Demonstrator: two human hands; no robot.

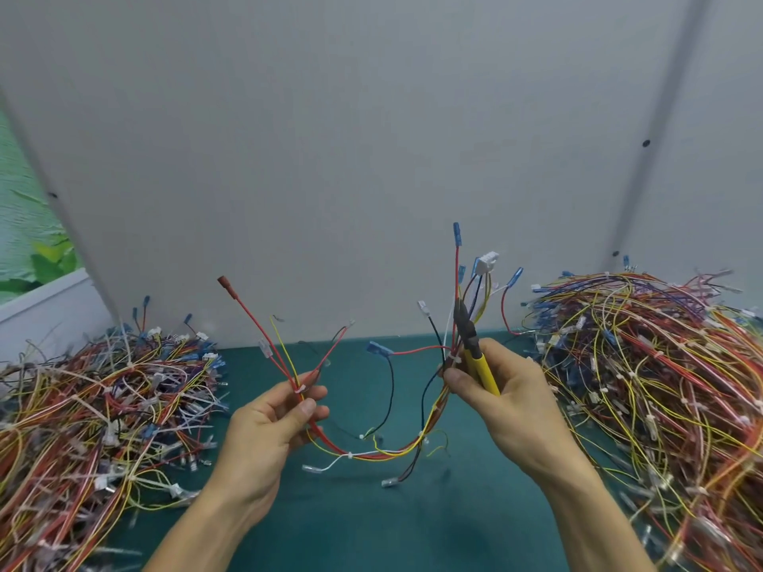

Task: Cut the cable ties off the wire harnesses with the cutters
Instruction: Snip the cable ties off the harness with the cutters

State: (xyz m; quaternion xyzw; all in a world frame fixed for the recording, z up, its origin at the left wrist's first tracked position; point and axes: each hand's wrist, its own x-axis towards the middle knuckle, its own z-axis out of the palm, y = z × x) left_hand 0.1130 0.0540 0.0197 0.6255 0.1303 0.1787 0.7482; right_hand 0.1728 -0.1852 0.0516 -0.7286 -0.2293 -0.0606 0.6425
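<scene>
Green mat [454, 530]; hands [264, 427] [512, 398] curled round harness [371, 454].

The cutters [475, 357] had glossy yellow plastic grips; the mat [413, 522] at the bottom looked matt green; the wall [330, 138] above, smooth grey.

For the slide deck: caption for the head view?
Left hand and right hand hold a wire harness over the mat, the right also gripping yellow cutters, between left pile and right pile.
</scene>
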